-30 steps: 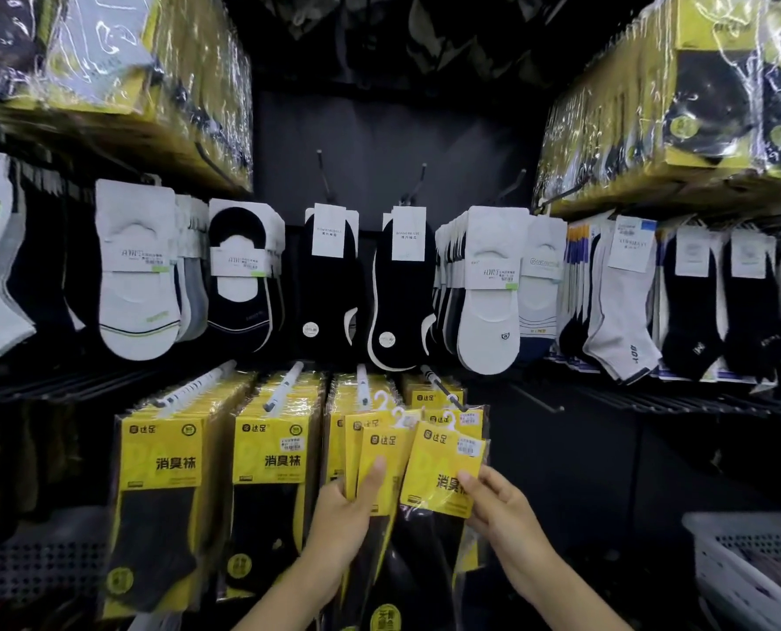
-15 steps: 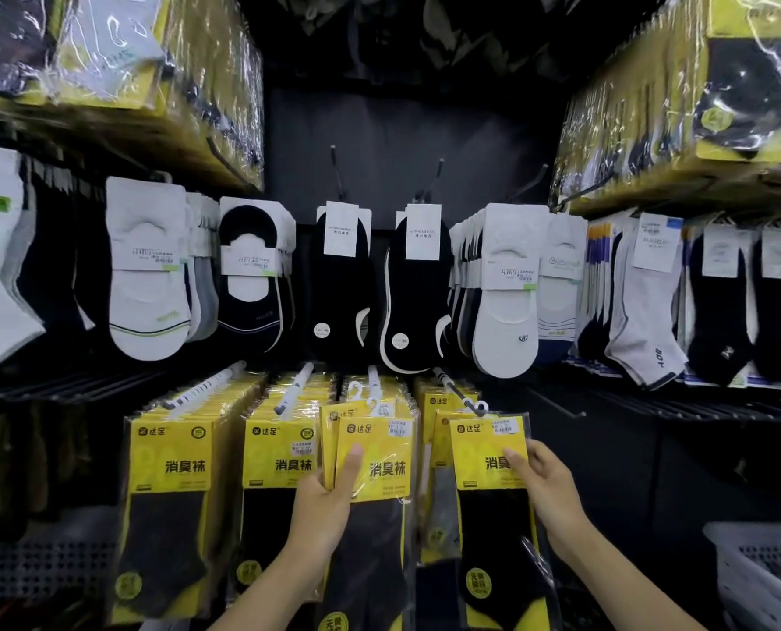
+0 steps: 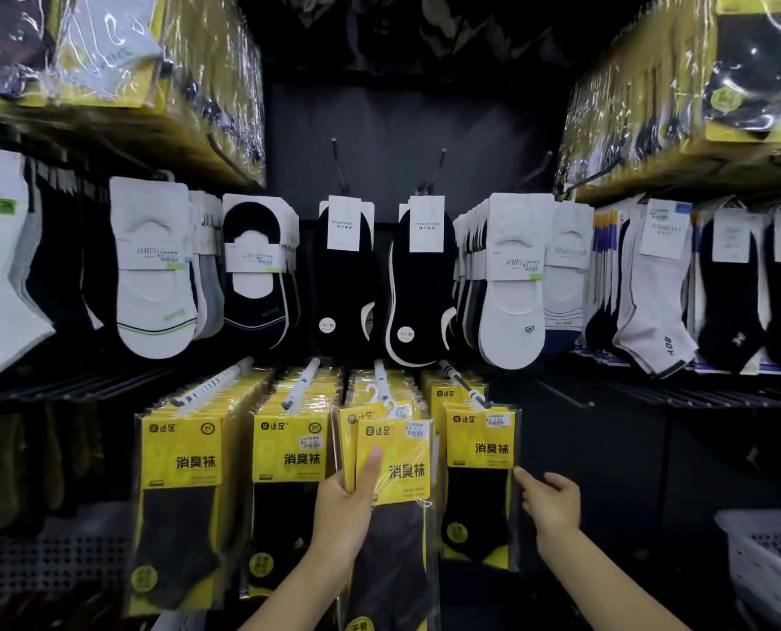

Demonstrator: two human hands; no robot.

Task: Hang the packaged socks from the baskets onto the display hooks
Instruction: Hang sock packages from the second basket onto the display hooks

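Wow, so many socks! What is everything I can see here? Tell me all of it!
hanging packs: four full rows, yellow with dark socks, lower row
lower hooks: four, white, sticking out above those rows
held packs: at least two, yellow, in front of the third row
carded socks: many, white, black and grey, middle row
wrapped bundles: many, yellow, up top on the left and right
bare hooks: three, dark, back wall above the middle row
basket: one, white, bottom right
left hand: one, grips the held packs
right hand: one, holds nothing, fingers by the rightmost hanging pack's edge
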